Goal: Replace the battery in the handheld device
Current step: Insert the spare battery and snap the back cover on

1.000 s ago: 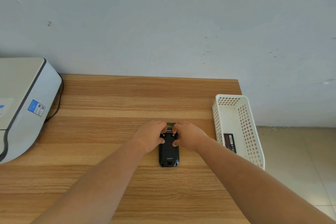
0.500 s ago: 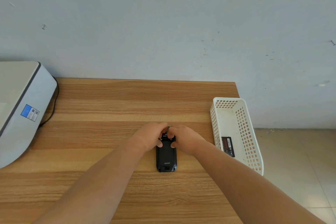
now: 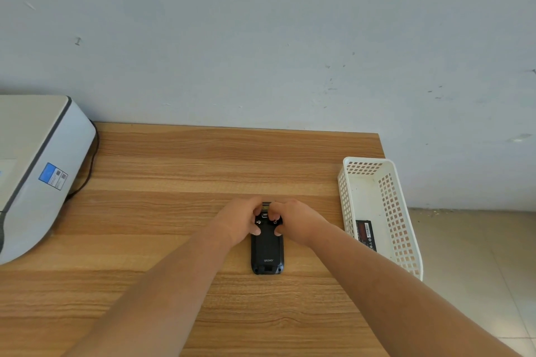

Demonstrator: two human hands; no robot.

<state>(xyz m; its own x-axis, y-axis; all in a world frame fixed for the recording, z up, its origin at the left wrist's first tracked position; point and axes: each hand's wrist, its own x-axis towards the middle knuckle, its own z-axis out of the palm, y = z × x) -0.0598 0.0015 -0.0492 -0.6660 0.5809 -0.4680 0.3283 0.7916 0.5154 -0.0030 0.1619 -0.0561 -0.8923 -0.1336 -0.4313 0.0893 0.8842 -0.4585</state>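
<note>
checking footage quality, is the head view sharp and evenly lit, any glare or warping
Head view: soft, even light with no glare; the handheld device is sharp enough that its logo reads; the table edge bows slightly from the wide-angle lens; the battery label in the white basket is too small to read.

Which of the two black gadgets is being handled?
The handheld device on the table, under both hands; the other, a battery, lies untouched in the basket.

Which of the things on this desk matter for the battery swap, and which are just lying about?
Job: handheld device, battery in the white basket, left hand, right hand.
Lying about: grey machine with its black cable.
</note>
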